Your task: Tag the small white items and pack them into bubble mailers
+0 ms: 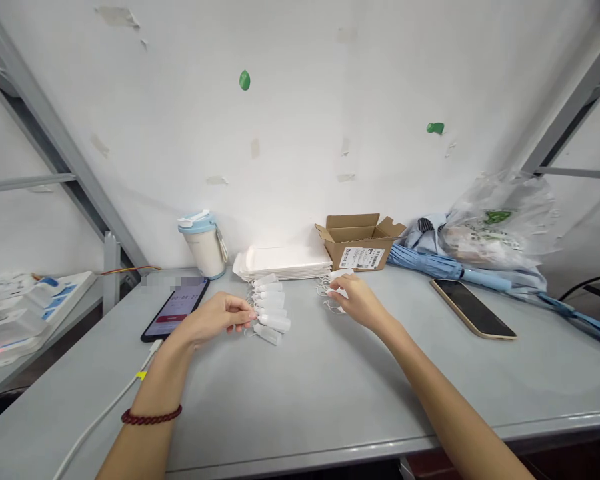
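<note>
My left hand (223,315) is closed in a pinch at the looped end of a small white plastic piece (274,324). That piece belongs to a column of several similar white pieces (270,295) with thin loops at their left ends. Below it, another one (269,334) lies at a slant. My right hand (359,298) has its fingers bent together over a second group of white pieces with thin loops (341,274). What the right fingertips grip is partly hidden by the hand.
Behind the pieces lies a stack of flat white packets (285,261), beside an open cardboard box (356,250). A tumbler (203,247) and a phone with a timer (175,310) are left. On the right are another phone (473,309), a blue umbrella (430,262) and a plastic bag (500,220).
</note>
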`<act>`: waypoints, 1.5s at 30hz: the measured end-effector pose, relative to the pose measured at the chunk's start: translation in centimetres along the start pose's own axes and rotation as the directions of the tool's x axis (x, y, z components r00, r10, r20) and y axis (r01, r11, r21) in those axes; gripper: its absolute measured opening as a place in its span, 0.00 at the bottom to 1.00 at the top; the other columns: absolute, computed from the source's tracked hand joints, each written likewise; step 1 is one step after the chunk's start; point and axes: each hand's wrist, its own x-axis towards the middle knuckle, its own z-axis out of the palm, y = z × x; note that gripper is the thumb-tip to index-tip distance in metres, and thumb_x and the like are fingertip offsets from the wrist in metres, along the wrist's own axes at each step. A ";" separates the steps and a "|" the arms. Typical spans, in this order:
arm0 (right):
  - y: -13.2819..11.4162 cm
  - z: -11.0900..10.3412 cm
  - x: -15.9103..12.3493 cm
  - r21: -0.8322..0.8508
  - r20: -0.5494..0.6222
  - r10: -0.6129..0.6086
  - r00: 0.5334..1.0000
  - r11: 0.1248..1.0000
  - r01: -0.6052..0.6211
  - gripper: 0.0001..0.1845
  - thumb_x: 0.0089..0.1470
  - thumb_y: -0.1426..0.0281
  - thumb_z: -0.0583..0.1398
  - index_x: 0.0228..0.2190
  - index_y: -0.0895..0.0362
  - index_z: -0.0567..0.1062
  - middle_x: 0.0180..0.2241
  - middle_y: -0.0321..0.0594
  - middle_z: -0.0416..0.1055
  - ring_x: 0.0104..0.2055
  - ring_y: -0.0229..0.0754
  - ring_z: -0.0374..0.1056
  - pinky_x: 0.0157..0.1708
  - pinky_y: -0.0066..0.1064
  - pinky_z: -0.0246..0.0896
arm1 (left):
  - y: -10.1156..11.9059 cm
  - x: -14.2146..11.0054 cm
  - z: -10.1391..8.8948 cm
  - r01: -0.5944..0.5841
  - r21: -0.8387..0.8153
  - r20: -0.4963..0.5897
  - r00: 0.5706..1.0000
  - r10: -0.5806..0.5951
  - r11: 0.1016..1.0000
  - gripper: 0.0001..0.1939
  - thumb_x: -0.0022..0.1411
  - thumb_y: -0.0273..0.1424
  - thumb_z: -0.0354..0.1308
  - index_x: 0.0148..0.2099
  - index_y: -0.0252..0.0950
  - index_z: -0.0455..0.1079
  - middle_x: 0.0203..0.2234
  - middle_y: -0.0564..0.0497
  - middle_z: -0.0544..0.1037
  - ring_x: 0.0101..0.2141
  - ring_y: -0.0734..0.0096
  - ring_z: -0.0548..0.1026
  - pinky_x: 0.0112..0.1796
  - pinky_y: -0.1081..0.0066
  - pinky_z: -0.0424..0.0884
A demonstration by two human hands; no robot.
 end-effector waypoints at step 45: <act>1.0 0.8 0.6 0.286 -0.160 0.095 0.982 0.957 -0.046 0.14 0.58 0.66 0.49 0.34 0.58 0.72 0.31 0.41 0.73 0.32 0.39 0.65 0.33 0.29 0.56 | 2.4 4.5 7.5 -0.230 0.547 -0.354 0.808 0.472 0.805 0.14 0.60 0.32 0.46 0.45 0.35 0.68 0.36 0.48 0.76 0.35 0.64 0.73 0.35 0.67 0.65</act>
